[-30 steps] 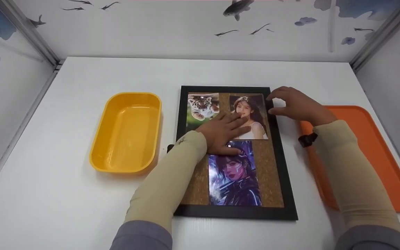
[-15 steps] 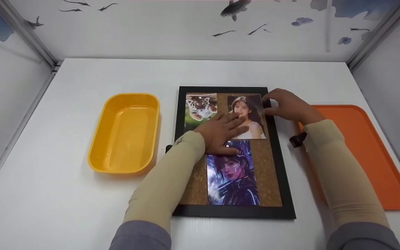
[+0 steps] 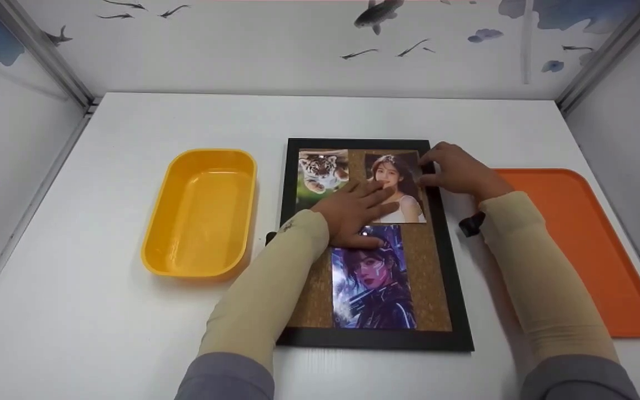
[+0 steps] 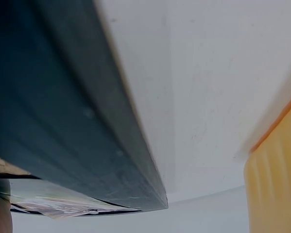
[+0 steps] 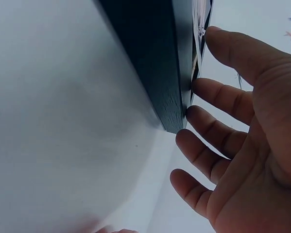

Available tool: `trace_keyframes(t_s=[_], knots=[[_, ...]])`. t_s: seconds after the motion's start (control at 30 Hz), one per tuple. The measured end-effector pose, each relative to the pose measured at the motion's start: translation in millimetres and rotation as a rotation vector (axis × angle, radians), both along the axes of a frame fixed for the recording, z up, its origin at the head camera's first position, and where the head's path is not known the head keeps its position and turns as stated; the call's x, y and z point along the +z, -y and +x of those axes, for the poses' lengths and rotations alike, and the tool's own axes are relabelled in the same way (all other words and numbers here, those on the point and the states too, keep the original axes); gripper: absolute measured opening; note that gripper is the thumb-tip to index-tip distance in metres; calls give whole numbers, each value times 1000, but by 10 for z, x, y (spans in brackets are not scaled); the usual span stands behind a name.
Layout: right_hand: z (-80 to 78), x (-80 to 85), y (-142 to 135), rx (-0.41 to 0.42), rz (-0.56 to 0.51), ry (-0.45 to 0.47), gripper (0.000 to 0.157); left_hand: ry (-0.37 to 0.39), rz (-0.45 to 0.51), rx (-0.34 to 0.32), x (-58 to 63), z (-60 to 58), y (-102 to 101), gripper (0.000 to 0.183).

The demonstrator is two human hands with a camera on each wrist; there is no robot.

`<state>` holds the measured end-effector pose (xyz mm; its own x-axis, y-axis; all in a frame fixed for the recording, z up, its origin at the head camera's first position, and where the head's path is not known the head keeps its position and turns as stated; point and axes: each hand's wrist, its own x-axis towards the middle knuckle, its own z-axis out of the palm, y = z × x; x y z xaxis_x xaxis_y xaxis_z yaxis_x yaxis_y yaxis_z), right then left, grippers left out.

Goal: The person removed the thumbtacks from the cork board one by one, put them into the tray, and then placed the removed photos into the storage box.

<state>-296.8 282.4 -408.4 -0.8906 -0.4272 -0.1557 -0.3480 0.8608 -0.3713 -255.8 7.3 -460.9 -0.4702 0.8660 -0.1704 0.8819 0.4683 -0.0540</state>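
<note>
A black-framed cork board (image 3: pixel 431 278) lies on the table with three photo prints on it. A tiger photo (image 3: pixel 320 172) is at upper left, a portrait photo of a person (image 3: pixel 406 178) at upper right, and a purple cyberpunk-style picture (image 3: pixel 375 294) below. My left hand (image 3: pixel 353 214) rests with spread fingers across the board, partly covering all three prints. At the portrait's right edge, my right hand (image 3: pixel 453 169) touches with thumb and index finger held apart. The right wrist view shows its fingers (image 5: pixel 218 94) loosely bent along the frame, the thumb beside a small clear bit.
A yellow tub (image 3: pixel 200 216) stands left of the board. To the right, an orange tray (image 3: pixel 581 233) lies partly under my right forearm. White printed panels (image 3: pixel 242 50) enclose the white table (image 3: pixel 75 250) at the back and both sides.
My right hand has shifted slightly left, from the frame's right side to the portrait photo's edge. My left hand and the prints stay in place.
</note>
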Motion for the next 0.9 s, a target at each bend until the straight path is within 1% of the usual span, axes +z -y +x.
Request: trace_keyframes(t_s=[0.17,0.3,0.53,0.8,0.9], knots=[[26,-5,23,-21,-1,2,44,5,-3,2,6,7,4,88],[44,-7,40,-45,-36,-1,43,-2,-10,1,6,3,1,88],[62,-16,63,-75,-111,-27,34,6,-6,-4,9,8,-7,89],[95,27,121,-148,-147,-5,34,1,-12,0,29,16,0,89],[110,50,142,-183,-160,10,37,0,-15,1,37,17,0,89]])
